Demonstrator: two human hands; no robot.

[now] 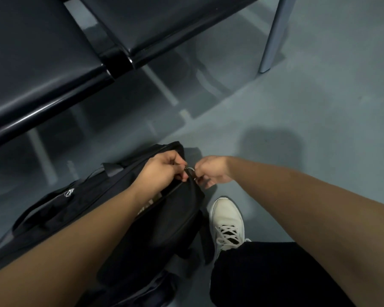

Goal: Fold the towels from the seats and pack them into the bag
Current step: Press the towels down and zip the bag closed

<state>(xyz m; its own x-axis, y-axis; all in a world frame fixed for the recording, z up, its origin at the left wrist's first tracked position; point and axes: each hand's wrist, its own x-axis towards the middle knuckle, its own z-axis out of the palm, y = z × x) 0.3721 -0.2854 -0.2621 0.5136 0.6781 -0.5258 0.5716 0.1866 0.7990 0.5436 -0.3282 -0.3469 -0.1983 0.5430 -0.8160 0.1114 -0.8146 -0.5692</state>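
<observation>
left hand pinches the black bag at its zip end. right hand pinches the metal ring there.

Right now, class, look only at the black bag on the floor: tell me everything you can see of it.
The bag is black cloth, soft and slumped, lying on the grey floor by the dark seats. It has a carrying strap and a small white logo. Its zip gapes a little, showing something pale inside. The left hand grips its end; the right hand pinches a metal ring there. A white shoe stands beside it.
</observation>
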